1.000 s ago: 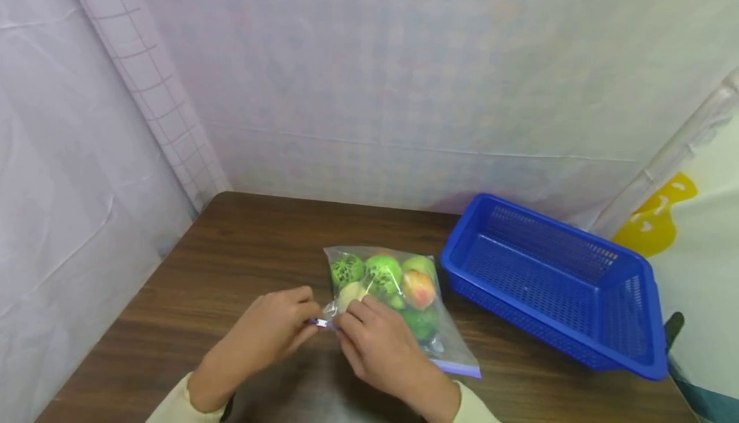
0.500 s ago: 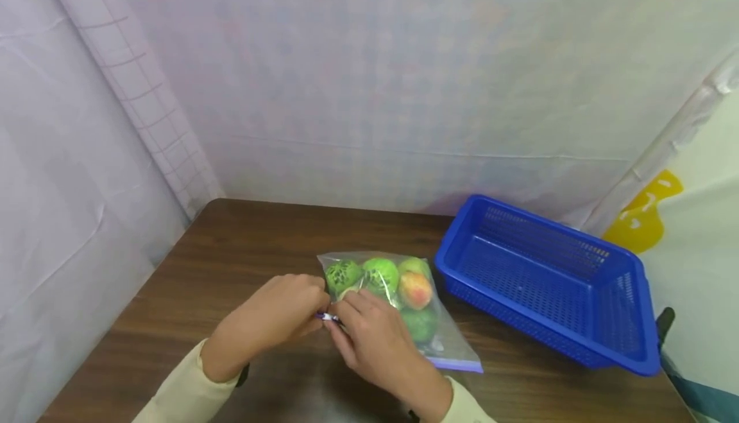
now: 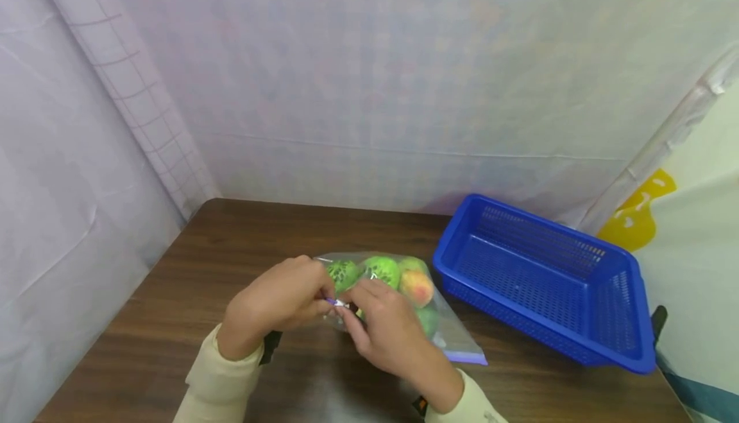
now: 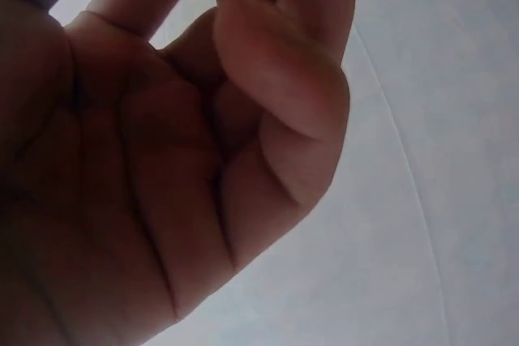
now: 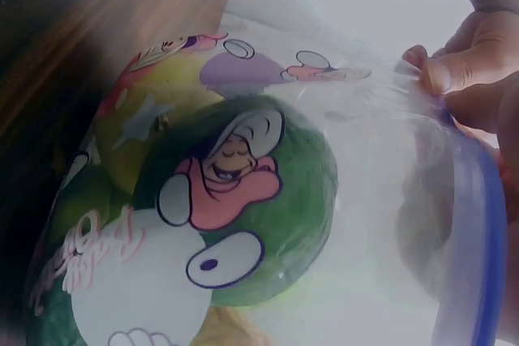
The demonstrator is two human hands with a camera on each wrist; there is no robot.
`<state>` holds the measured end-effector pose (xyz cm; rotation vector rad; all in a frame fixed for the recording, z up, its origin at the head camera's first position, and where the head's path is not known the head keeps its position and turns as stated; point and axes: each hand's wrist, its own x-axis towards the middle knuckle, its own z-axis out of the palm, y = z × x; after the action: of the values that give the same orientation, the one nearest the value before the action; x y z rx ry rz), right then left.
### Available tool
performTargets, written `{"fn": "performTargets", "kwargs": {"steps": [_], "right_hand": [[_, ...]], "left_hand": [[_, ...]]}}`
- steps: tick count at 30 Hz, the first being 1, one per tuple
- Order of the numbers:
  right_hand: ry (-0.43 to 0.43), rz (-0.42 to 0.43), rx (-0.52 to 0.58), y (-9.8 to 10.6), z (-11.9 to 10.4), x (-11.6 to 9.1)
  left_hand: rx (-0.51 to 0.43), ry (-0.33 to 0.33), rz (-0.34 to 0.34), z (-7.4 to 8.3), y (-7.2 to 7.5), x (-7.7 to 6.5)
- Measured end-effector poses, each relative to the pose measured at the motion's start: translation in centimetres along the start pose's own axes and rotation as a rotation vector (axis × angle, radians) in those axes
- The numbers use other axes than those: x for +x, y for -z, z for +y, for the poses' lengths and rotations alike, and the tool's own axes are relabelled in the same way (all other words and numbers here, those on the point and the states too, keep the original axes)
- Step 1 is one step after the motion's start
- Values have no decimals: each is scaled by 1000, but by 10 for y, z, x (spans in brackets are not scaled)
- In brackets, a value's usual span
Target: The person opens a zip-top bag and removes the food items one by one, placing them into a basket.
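A clear zip bag (image 3: 458, 333) full of round fruit lies on the dark wooden table. Through the plastic show a peach-coloured fruit (image 3: 417, 287) and several green ones, two of them mottled. My left hand (image 3: 283, 298) and my right hand (image 3: 389, 327) meet at the near left edge of the bag, each pinching the purple zip strip (image 3: 339, 303). In the left wrist view the left hand (image 4: 162, 143) has its fingers curled, their tips out of frame. Cartoon figures are printed on the bag (image 5: 373, 200) in the right wrist view, with its blue zip strip (image 5: 478, 232) at the right.
To the right of the bag stands a blue perforated plastic basket (image 3: 543, 288) with nothing seen inside. Pale cloth sheets (image 3: 346, 89) hang behind the table (image 3: 254, 230) and at its left. A yellow shape (image 3: 632, 221) marks the sheet on the right.
Both hands have shifted a little to the right and away from me along the zip strip, still pinching it. The left forearm has swung to the right. The bag has barely moved.
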<state>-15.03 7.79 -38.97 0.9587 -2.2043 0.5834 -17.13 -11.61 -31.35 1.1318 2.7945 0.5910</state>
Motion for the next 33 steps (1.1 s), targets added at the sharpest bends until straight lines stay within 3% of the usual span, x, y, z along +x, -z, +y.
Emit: {"fn": "performTargets", "kwargs": {"steps": [15,25,33], "right_hand": [[20,-29,33,4,8,1],[19,-29,-51,12,13,3],[34,-6,-34,16,16,4]], "left_hand": [[-79,-62,8,-10,-1,1],[-48,-76,65,-12,0,6],[-35,-89,107,-13,1,5]]}}
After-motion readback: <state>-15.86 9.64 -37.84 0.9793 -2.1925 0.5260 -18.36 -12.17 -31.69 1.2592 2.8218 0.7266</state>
